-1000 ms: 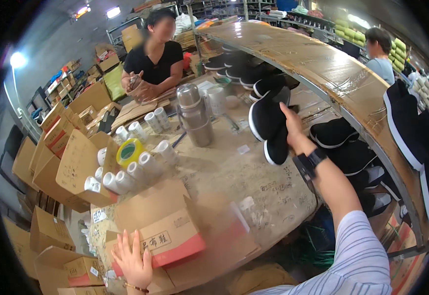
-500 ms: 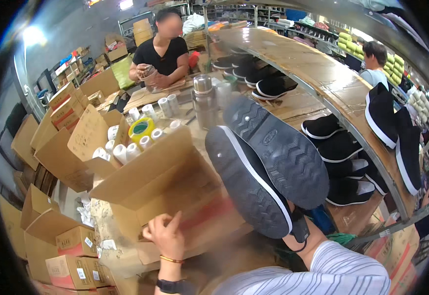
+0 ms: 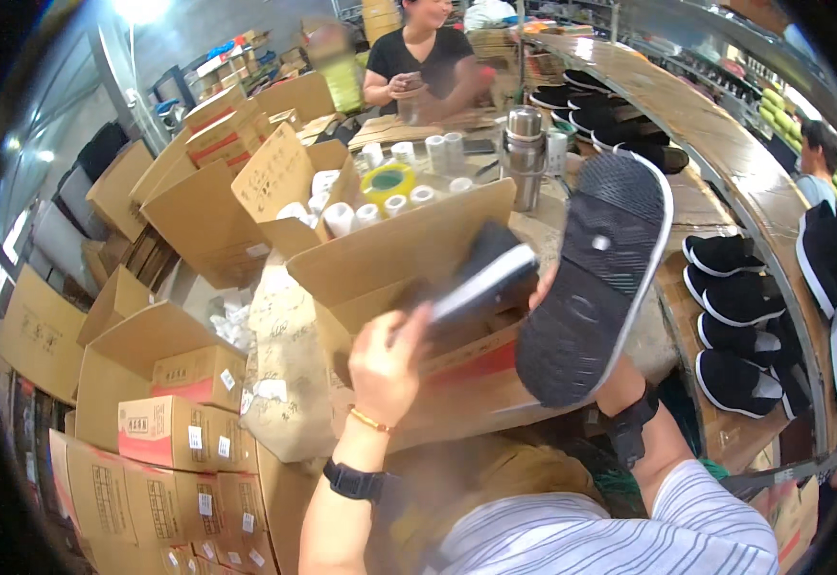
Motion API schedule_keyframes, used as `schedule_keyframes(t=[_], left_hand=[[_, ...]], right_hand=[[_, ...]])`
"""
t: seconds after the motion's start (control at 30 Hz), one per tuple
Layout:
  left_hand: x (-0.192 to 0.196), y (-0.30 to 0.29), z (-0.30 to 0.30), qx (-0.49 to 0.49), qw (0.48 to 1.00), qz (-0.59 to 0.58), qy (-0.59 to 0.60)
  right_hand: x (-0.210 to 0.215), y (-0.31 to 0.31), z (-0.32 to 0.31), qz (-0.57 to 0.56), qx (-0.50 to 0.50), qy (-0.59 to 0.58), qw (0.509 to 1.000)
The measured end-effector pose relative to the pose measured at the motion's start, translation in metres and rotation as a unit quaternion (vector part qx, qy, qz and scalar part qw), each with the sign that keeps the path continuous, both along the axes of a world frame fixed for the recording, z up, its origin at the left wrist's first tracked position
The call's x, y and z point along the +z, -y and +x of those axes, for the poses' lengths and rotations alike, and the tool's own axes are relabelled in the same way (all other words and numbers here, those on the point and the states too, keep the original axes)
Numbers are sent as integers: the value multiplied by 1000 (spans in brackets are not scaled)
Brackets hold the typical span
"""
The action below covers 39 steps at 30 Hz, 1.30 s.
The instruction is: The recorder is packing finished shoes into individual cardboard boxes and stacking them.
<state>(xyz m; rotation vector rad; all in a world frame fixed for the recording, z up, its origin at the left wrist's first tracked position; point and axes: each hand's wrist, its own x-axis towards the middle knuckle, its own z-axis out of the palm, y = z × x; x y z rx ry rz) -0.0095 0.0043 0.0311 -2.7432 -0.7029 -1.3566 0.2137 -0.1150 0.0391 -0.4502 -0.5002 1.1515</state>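
Note:
My left hand (image 3: 386,366) is closed on the end of a dark shoe with a white sole edge (image 3: 485,286). This shoe is smeared by motion and slants over the opening of a cardboard box (image 3: 389,244) in front of me. My right hand (image 3: 544,286) grips a second black shoe (image 3: 593,278), raised above the box's right side with its patterned sole facing me. That shoe covers most of the hand; some fingers show at its left edge.
Black shoes (image 3: 739,292) line the rack (image 3: 763,182) on the right. Behind the box are white rolls (image 3: 340,218), yellow tape (image 3: 387,180) and a steel flask (image 3: 525,153). Small cartons (image 3: 160,426) are stacked at lower left. A co-worker (image 3: 420,62) sits across the table.
Both shoes were together in my right hand; one is now in my left hand, lower, over the box. My left hand was empty before. The view has swung left.

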Motion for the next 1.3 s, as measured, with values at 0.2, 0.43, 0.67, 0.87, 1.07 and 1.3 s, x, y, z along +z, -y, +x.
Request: schedule_keyframes(t=[0.2,0.43,0.67,0.87,1.07,1.3], left_hand=[[-29,-3,-7,-47,990,-62,-119],[-5,-69,-74,90,988,-122,9],[-49,-76,-19,60,951,-271,135],[-56,-77,-28,62,950,-285,114],[-83,-84,-55,69,931,-274,231],[-33,-87,-100,51,981,-43,-182]], right_hand=[[22,-81,-17,173,-344,720,578],[-13,-81,67,-150,-330,629,688],[-131,-92,74,-227,-301,668,641],[-100,-95,66,-217,-184,682,674],[-51,-84,17,-257,-158,691,656],[-3,-88,60,23,34,791,610]])
